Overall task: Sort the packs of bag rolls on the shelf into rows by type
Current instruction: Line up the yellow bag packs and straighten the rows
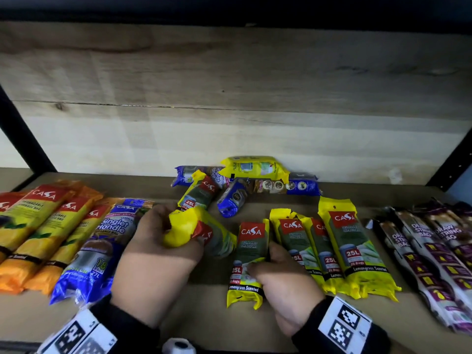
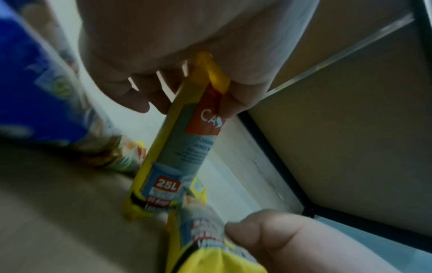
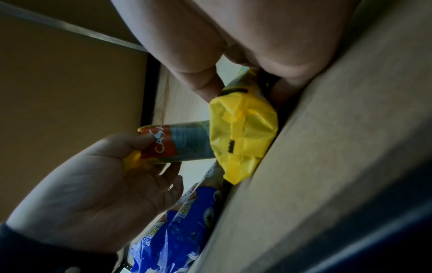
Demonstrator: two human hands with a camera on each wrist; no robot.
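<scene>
- Yellow lemongrass pack [image 1: 204,232] sits in the left hand [image 1: 163,241], fingers curled round its crumpled top end, raised off the shelf [image 1: 209,315].
- Second yellow pack [image 1: 249,261] lies on the shelf, pinched near its lower end by the right hand [image 1: 286,284].
- Left wrist view alone shows the held pack's 25L label.
- Right wrist view alone shows the second pack's folded yellow tail.
- Blue singlet pack [image 1: 94,251] lies just left of the left hand.

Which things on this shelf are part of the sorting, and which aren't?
Part of the job: yellow pack in left hand; yellow pack under right hand; yellow row; orange packs; blue pack; purple packs; back pile.
Not part: wristbands, shelf frame.
</scene>
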